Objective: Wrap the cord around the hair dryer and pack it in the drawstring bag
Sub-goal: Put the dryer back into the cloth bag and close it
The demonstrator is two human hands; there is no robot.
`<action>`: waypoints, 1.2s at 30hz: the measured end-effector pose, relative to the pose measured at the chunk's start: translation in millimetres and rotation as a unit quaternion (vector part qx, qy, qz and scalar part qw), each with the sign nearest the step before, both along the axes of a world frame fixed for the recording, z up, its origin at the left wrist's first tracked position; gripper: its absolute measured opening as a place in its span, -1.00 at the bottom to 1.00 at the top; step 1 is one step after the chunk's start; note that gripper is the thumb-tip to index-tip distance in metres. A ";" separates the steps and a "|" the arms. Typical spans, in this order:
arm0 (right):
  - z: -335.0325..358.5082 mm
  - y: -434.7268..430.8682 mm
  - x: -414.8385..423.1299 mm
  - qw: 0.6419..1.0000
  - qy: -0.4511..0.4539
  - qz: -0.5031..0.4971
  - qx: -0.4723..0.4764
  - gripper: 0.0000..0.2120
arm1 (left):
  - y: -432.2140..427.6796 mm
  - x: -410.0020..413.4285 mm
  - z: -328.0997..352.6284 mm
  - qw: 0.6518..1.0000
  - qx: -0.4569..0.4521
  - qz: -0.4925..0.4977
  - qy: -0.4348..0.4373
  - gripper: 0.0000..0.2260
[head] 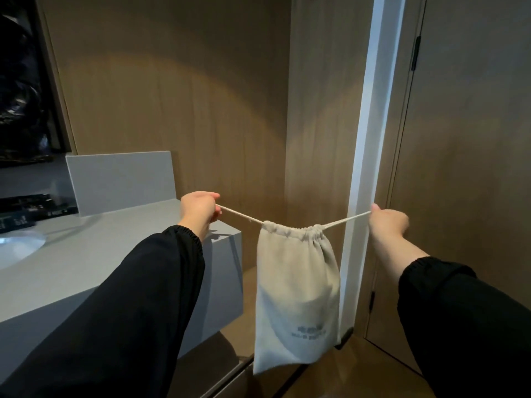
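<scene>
**A:** While the drawstring bag (297, 297) hangs in the air, where is it located?

**B:** Between the left hand (199, 209) and the right hand (388, 221), just past the right end of the worktop (86, 254). It covers part of the white door frame (365, 168) behind it. The mouth is gathered tight, and the cloth hides any contents.

**A:** State of the hands?

**B:** They are well apart. Each is closed on one end of the drawstring (240, 215), and both runs are taut.

**A:** Surroundings?

**B:** A basin (17, 248) is set in the worktop at left, with an upright grey panel (120, 182) behind. Beyond are wood-grain wall panels (201, 110), and a door (474, 168) with black hinges stands at right.

**A:** Materials?

**B:** The bag is pale grey cloth, rectangular, with dark print low down. The drawstring is off-white twisted rope. The worktop is matt grey and square-edged. The sleeves (129, 311) are black with elastic cuffs.
</scene>
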State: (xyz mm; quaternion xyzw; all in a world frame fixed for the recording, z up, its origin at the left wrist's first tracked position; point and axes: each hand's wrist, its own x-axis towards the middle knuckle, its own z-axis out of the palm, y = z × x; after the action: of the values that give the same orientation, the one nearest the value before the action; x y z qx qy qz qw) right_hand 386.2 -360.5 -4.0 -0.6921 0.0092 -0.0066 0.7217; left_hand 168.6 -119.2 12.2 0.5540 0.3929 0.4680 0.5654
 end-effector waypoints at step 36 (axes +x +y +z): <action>-18.6 20.9 -49.1 0.885 -0.159 0.419 -0.129 -0.80 | -37.7 13.9 -19.9 0.811 0.313 -0.289 0.401 -0.77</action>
State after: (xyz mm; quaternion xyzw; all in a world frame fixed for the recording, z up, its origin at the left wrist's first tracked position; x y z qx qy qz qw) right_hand 337.0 -339.6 -22.6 -0.7081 -0.3970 0.1855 0.5537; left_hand 182.4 -156.9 -7.7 0.9273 0.2390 0.1176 0.2632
